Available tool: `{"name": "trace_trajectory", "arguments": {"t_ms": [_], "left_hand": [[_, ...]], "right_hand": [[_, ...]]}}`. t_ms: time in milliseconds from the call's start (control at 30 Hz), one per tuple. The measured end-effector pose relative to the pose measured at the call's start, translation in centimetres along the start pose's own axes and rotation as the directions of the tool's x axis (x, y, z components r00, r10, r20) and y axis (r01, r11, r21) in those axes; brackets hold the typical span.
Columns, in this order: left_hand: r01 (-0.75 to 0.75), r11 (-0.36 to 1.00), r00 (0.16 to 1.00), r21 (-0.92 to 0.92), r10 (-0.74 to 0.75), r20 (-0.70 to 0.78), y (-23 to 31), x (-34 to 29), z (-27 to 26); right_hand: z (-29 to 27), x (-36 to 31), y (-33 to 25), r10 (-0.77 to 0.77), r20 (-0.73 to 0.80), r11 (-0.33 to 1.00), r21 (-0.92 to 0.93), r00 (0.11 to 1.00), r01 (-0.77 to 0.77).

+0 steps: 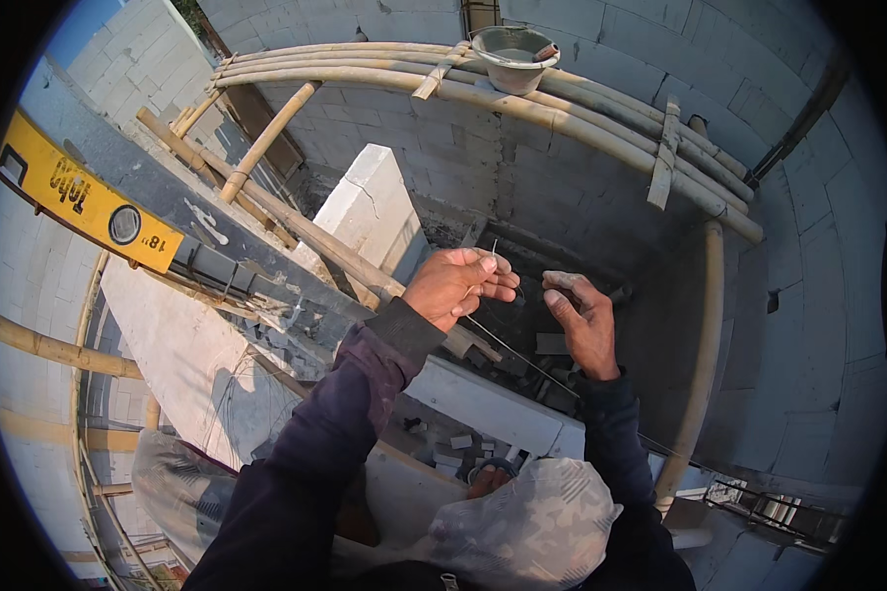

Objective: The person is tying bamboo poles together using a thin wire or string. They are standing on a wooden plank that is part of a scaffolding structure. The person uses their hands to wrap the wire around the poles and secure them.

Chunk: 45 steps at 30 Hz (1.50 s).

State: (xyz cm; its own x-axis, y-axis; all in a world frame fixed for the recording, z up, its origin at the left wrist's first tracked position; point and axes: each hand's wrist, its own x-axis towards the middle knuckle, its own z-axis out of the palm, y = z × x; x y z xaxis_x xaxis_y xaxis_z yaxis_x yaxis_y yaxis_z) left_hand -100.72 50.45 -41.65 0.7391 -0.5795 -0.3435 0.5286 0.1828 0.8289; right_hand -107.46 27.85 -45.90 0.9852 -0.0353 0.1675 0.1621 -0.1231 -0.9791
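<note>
Head view: two hands (460,284) (581,323); one wire (518,356)

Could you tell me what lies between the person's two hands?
In the head view, a thin string runs down from the left hand across the gap to the right hand; behind it, only rubble far below.

Yellow rectangular label (74,197) with black markings, on the level at left

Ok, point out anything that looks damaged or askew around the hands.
The white block leaning against the bamboo poles stands tilted and shows a crack near its top edge. Broken block pieces lie scattered below the left hand and right hand, which hold a thin wire.
</note>
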Motion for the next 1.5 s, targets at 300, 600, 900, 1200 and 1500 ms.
{"name": "trace_trajectory", "arguments": {"t_ms": [300,600,900,1200,1500], "left_hand": [[0.091,0.967,0.992,0.24,-0.11,0.066,1.1,0.3,1.6],[0.119,0.895,0.974,0.43,-0.02,-0.228,-1.0,2.7,1.5],[0.064,0.998,0.914,0.012,-0.054,-0.402,-4.0,3.8,1.9],[-0.057,0.959,0.931,-0.279,-0.05,-0.362,-5.8,3.4,2.8],[0.033,0.994,0.988,0.1,-0.017,-0.15,-5.3,2.8,1.6]], "right_hand": [[0.0,5.0,-3.4,0.039,0.339,0.998,-0.055,0.94,-0.022],[2.6,2.2,-0.5,0.278,0.032,0.914,0.299,0.96,-0.274],[5.5,1.8,2.0,0.226,-0.304,0.955,0.257,0.926,-0.148],[5.4,0.9,0.9,-0.307,-0.248,0.87,-0.465,0.919,0.165],[3.4,0.9,1.0,-0.266,-0.205,0.951,-0.214,0.942,0.222]]}}
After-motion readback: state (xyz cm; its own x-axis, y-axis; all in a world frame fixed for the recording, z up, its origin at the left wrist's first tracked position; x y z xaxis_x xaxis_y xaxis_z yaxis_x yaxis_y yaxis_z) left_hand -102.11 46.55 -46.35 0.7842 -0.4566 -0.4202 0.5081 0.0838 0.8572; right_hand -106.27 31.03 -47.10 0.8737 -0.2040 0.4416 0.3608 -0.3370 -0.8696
